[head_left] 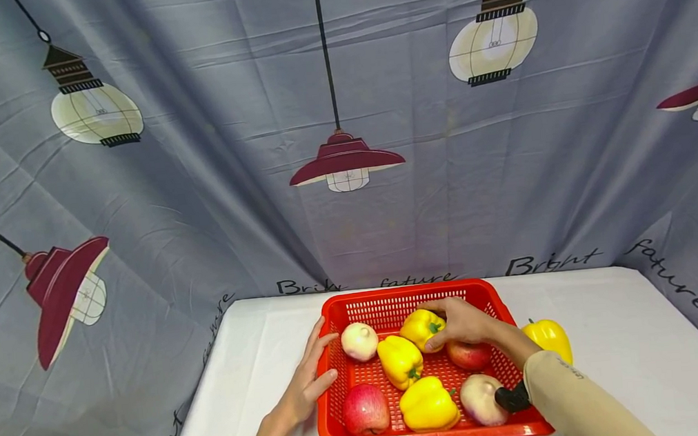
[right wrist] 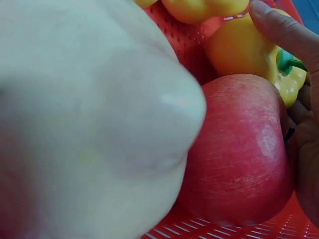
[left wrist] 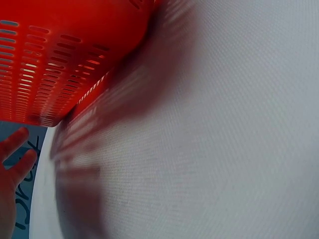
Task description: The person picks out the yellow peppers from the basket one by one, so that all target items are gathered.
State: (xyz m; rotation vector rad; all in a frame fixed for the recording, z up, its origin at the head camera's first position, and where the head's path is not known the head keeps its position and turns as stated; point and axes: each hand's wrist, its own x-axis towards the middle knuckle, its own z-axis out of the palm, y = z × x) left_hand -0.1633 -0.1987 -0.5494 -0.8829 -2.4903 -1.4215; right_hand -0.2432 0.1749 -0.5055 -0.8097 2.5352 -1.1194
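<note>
My right hand (head_left: 462,321) reaches into the red basket (head_left: 486,293), thumb and fingers around a yellow bell pepper (head_left: 418,328) with a green stem. In the right wrist view the thumb lies over that pepper (right wrist: 241,47), with fingers behind it. A red apple (right wrist: 239,154) sits right beside the palm. At the basket's left rim rests my left hand (head_left: 304,382), fingers spread and relaxed, thumb tip over the edge. In the left wrist view its fingertips show near the basket's perforated wall (left wrist: 75,45).
Inside the basket are two more yellow peppers (head_left: 401,361), another red apple (head_left: 366,409), and two pale, round, turnip-like vegetables (head_left: 482,400). Another yellow pepper (head_left: 549,339) lies on the white table (head_left: 635,359), right of the basket. A grey printed curtain (head_left: 424,225) hangs behind.
</note>
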